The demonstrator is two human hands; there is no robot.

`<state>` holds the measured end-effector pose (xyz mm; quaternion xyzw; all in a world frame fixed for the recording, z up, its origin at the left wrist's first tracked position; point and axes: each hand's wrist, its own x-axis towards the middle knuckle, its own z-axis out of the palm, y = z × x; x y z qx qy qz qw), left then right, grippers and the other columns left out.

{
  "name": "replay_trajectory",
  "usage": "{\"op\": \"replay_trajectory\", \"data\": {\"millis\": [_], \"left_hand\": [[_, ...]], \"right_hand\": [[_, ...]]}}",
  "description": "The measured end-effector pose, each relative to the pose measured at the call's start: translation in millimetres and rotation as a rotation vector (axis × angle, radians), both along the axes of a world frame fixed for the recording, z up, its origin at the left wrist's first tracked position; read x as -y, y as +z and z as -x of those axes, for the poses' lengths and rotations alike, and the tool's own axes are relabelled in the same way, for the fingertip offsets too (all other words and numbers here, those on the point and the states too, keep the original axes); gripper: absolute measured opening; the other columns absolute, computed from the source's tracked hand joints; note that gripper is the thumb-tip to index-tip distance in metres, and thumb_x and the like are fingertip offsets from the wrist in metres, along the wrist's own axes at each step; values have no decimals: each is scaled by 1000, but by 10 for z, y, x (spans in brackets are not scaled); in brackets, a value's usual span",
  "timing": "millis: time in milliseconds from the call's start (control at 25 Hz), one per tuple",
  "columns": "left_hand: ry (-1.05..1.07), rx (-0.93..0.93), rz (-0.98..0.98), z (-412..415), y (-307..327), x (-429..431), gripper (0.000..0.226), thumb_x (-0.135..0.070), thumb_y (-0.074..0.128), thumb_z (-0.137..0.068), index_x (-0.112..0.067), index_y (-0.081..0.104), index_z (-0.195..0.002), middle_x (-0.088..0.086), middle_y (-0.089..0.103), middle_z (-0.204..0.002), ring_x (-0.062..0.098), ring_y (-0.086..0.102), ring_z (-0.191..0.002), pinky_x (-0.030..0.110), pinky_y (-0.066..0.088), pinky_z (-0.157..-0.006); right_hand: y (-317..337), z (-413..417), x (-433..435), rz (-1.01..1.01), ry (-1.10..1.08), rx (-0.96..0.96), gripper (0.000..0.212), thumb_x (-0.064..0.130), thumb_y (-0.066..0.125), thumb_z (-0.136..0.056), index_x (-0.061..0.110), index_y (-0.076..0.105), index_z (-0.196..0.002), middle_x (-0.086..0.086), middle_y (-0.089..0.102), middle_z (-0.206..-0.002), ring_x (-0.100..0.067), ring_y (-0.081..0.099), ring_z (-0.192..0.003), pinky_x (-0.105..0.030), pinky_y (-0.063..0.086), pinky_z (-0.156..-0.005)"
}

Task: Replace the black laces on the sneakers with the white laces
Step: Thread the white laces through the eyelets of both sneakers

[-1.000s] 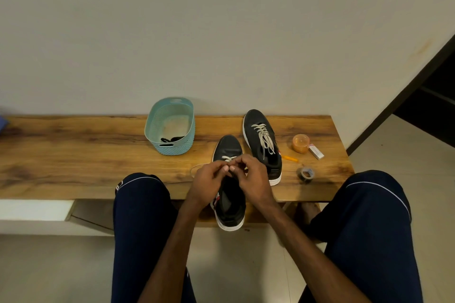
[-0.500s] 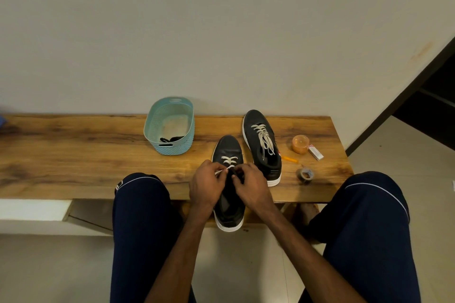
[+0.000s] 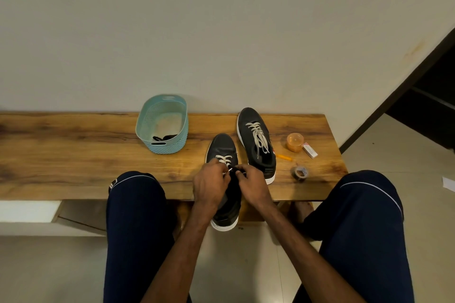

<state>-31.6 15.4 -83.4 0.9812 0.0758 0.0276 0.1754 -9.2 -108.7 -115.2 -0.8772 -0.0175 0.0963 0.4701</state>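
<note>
**Both hands working the white lace on the near sneaker**

A long wooden desk [image 3: 61, 155] with a strong grain runs along a plain pale wall. Left of its middle stands a teal perforated plastic basket [image 3: 167, 148], and a tangle of black laces [image 3: 163, 137] lies on the basket's floor against its near wall. In front of the desk the person's left knee in dark navy trousers [image 3: 138, 204] rises just past the near edge.

The left hand [image 3: 210, 183] is curled over the near black sneaker with a white sole [image 3: 222, 145]. This sneaker points its toe at the wall and its heel hangs out over the desk edge. The white lace [image 3: 224, 158] crosses only the rows nearest the toe. The left hand's grip is clenched on a strand of it at the throat of the shoe. The right hand [image 3: 251, 183] meets it there fingertip to fingertip, its grip pinching the same lace.

Just beside and a little further back sits the second black sneaker [image 3: 250, 117], wholly on the desk. Its own white lacing [image 3: 258, 136] runs up the full front with the ends loose.

Right of it lie a thin orange stick [image 3: 283, 156], a round orange translucent tub [image 3: 294, 141], a small white box [image 3: 309, 150] and, nearer the edge, a roll of grey tape [image 3: 300, 172]. The right knee [image 3: 364, 204] closes that side.
</note>
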Motion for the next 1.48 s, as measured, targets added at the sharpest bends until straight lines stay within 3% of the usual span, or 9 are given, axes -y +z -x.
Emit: {"op": "replay_trajectory", "data": {"millis": [160,320,640,800,1120,1240,1400,1480], "left_hand": [[16,-13,-51,-29,-27,41,17,-31,60,-95,-24,70,-106,-3,62,-109,15,60,-96,26,41,-68],[-36,14,-93,-21,-77,55,18,-30,55,-98,-21,68,-108,-2,59,-111,15,59,-97,27,43,-68],[-35,62,147,-20,-151,-84,18,-26,62,-94,-22,72,-109,-6,60,-103,12,59,-93,22,35,-67],[-86,48,67,-40,-116,-90,19,-30,60,-95,-25,72,-109,-7,60,-105,11,57,-96,23,40,-68],[-49,37,1,-74,-155,-35,18,-32,59,-95,-24,70,-107,-5,59,-108,13,56,-99,28,48,-73],[-21,51,85,-82,-202,-40,17,-27,59,-95,-22,71,-106,-4,59,-105,14,56,-98,30,49,-75],[-19,48,167,-34,-265,-49,25,-27,61,-94,-21,65,-117,-4,57,-114,12,53,-106,27,48,-85],[3,37,170,-7,-245,-98,41,-32,68,-88,-23,55,-126,-3,51,-124,15,49,-115,30,47,-92]], "right_hand": [[1,3,13,-1,-6,4,26,9,51,-100,9,67,-119,-5,70,-115,-11,61,-102,-26,50,-93],[-3,-12,39,6,12,2,24,12,53,-99,12,69,-117,-2,70,-112,-11,63,-101,-32,53,-94],[-15,-1,-7,46,18,46,22,16,56,-97,12,68,-115,-1,68,-108,-11,62,-98,-32,54,-91],[13,29,-17,58,9,60,23,15,55,-98,10,67,-116,-3,66,-111,-12,60,-97,-28,51,-90],[5,52,-47,5,15,39,22,25,59,-97,14,68,-114,1,67,-108,-11,62,-99,-29,52,-89],[-8,13,18,-167,-44,-75,25,34,56,-100,16,69,-111,5,69,-103,-7,63,-96,-26,51,-86],[-24,-56,28,-216,-96,-102,5,14,62,-96,16,67,-96,5,68,-91,-4,61,-87,-22,45,-78],[-4,-87,-29,-210,-129,-51,8,8,60,-96,15,62,-92,5,65,-88,-3,59,-84,-25,43,-79]]}}
